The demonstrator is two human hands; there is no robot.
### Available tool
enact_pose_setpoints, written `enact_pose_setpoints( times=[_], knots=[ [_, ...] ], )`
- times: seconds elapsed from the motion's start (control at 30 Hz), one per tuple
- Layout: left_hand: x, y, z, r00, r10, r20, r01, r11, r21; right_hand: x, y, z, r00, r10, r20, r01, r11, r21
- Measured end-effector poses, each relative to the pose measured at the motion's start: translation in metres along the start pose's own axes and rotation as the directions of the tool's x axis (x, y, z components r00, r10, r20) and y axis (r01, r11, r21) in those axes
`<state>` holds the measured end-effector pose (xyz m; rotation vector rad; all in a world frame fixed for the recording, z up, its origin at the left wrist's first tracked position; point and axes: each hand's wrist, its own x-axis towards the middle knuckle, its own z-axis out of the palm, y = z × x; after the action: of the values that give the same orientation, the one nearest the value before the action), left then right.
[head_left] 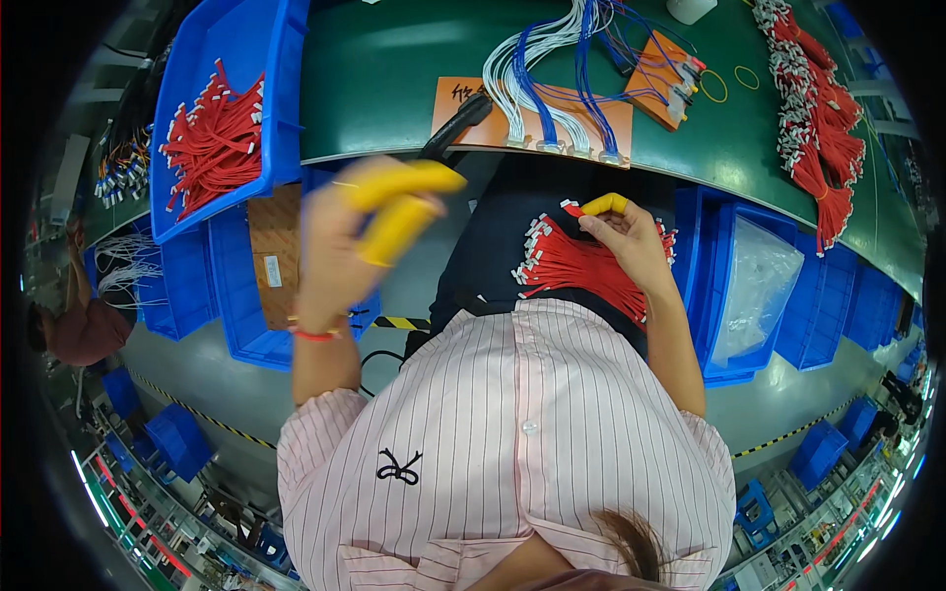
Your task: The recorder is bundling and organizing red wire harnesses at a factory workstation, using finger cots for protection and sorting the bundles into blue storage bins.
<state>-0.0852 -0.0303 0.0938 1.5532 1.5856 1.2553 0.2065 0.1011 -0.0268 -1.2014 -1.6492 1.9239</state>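
Note:
My right hand (631, 241), a yellow cot on one finger, pinches a red cable (574, 210) near its small white connector. Below it a bundle of red cables (591, 271) with white connectors at its ends lies on my lap, partly covered by that hand. My left hand (370, 222) is raised to the left, slightly blurred, with yellow cots on thumb and forefinger. Those two fingers are apart, and nothing shows between them. Beyond it a blue bin (286, 148) on the left holds a heap of red cables (217, 143).
On the green table (384, 59) lie white and blue wire harnesses (537, 74), an orange block (662, 81) and a black-handled tool (461, 125). Bundled red cables (818, 128) hang over its right side. Blue bins (709, 286) stand beside my legs. A person (89, 320) is at far left.

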Motion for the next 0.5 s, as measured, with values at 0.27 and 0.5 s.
enact_pose_setpoints(
  times=[0.27, 0.5],
  knots=[
    [-0.004, -0.050, 0.127, 0.940, -0.241, 0.240, 0.272, 0.957, -0.103, -0.008, -0.009, 0.004, 0.966, -0.248, 0.080, 0.249, 0.968, -0.012],
    [-0.003, -0.063, 0.140, 0.988, -0.101, 0.118, 0.120, 0.978, -0.169, -0.011, -0.020, 0.026, 0.990, -0.107, 0.091, 0.093, 0.985, 0.145]
  ],
)
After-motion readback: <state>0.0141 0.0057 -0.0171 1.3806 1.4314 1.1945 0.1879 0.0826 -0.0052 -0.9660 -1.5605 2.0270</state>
